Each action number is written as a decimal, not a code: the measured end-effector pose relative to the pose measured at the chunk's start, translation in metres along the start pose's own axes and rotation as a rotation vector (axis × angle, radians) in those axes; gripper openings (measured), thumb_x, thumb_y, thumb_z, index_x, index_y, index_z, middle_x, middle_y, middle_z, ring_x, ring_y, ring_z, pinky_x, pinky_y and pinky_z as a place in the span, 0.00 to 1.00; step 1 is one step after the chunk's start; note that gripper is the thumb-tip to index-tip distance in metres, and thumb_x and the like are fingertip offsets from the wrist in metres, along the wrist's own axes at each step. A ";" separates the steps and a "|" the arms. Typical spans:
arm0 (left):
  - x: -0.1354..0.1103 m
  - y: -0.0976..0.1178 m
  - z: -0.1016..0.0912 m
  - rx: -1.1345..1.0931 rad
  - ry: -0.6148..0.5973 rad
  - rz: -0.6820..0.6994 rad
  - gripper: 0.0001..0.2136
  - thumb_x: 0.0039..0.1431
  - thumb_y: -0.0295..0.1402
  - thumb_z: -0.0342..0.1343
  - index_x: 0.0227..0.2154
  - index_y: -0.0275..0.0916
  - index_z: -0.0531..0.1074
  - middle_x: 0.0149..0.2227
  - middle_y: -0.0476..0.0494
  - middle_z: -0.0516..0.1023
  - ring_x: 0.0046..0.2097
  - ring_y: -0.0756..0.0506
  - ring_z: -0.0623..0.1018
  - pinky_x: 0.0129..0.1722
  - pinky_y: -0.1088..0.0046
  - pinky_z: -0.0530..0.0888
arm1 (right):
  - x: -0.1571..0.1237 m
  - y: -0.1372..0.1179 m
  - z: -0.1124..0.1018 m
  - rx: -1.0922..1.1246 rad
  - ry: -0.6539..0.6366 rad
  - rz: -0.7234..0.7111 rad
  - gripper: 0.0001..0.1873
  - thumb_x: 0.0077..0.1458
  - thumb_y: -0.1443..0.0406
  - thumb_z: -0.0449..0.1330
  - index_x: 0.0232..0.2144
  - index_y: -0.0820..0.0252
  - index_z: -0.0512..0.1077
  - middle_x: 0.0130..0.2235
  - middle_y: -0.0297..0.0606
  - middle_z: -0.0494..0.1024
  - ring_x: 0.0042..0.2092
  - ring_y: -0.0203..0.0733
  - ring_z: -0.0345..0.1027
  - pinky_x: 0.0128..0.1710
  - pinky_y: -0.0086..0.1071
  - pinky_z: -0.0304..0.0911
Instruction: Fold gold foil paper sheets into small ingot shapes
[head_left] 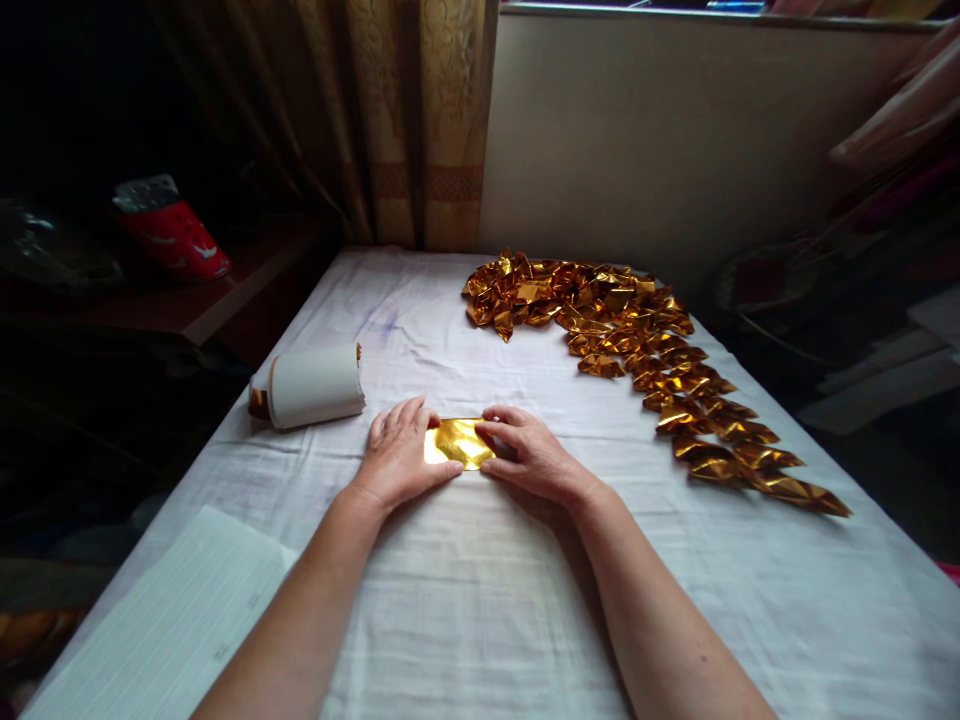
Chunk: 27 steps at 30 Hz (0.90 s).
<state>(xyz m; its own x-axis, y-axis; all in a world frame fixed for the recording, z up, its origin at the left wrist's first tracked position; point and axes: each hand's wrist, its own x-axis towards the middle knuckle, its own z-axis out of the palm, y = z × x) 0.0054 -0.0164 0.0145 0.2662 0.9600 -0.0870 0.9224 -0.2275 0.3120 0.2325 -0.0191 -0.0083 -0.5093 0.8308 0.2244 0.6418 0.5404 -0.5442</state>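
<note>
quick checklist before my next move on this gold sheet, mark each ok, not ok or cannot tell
1. Gold sheet rests on the cloth, not lifted: ok.
2. Left hand presses the sheet's left end: ok.
3. Right hand presses its right end: ok.
4. Folded gold pieces lie apart from the sheet: ok.
5. Paper roll lies clear of both hands: ok.
6. Sheet's corners line up: cannot tell, hands cover them.
</note>
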 end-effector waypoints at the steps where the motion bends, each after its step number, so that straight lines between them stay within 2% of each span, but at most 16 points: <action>1: 0.001 -0.003 -0.001 -0.004 -0.024 0.005 0.28 0.47 0.50 0.61 0.49 0.43 0.68 0.65 0.37 0.59 0.66 0.34 0.58 0.65 0.52 0.53 | 0.000 0.000 0.000 0.000 -0.003 0.000 0.23 0.52 0.61 0.65 0.51 0.57 0.74 0.55 0.47 0.71 0.54 0.50 0.67 0.54 0.44 0.63; 14: 0.001 -0.023 -0.024 -0.061 -0.252 0.115 0.30 0.50 0.38 0.57 0.58 0.46 0.64 0.70 0.41 0.50 0.70 0.40 0.50 0.67 0.55 0.49 | 0.000 -0.002 -0.003 0.026 -0.019 0.010 0.23 0.53 0.61 0.64 0.52 0.57 0.74 0.55 0.46 0.71 0.54 0.47 0.67 0.55 0.41 0.63; 19: 0.002 -0.025 -0.025 -0.074 -0.269 0.118 0.31 0.49 0.37 0.57 0.59 0.46 0.63 0.71 0.42 0.48 0.71 0.40 0.48 0.68 0.56 0.47 | 0.000 -0.005 -0.005 0.016 -0.029 0.024 0.21 0.55 0.61 0.62 0.51 0.58 0.74 0.55 0.46 0.70 0.54 0.46 0.67 0.55 0.40 0.62; 21: 0.002 -0.025 -0.024 -0.072 -0.262 0.119 0.31 0.50 0.37 0.57 0.59 0.46 0.63 0.71 0.42 0.48 0.71 0.40 0.48 0.68 0.56 0.47 | 0.002 -0.013 -0.001 -0.027 0.001 0.073 0.18 0.56 0.59 0.61 0.48 0.58 0.75 0.55 0.45 0.71 0.54 0.47 0.67 0.55 0.41 0.62; 23: 0.002 -0.025 -0.023 -0.068 -0.262 0.118 0.31 0.50 0.37 0.57 0.59 0.46 0.63 0.71 0.41 0.48 0.71 0.40 0.48 0.68 0.56 0.46 | 0.005 -0.026 0.006 -0.129 0.061 0.182 0.14 0.56 0.58 0.61 0.42 0.57 0.77 0.53 0.45 0.73 0.53 0.49 0.67 0.54 0.43 0.61; 27: 0.001 -0.024 -0.024 -0.053 -0.266 0.115 0.31 0.50 0.38 0.57 0.60 0.46 0.62 0.71 0.41 0.48 0.71 0.41 0.49 0.68 0.56 0.47 | 0.010 -0.054 0.023 -0.255 0.115 0.354 0.19 0.53 0.51 0.63 0.41 0.58 0.74 0.54 0.47 0.71 0.54 0.54 0.64 0.52 0.47 0.57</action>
<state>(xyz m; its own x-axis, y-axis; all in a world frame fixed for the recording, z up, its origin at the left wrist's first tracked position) -0.0234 -0.0055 0.0294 0.4389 0.8503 -0.2905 0.8677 -0.3171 0.3829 0.1799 -0.0428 0.0047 -0.1749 0.9721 0.1562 0.8933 0.2234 -0.3900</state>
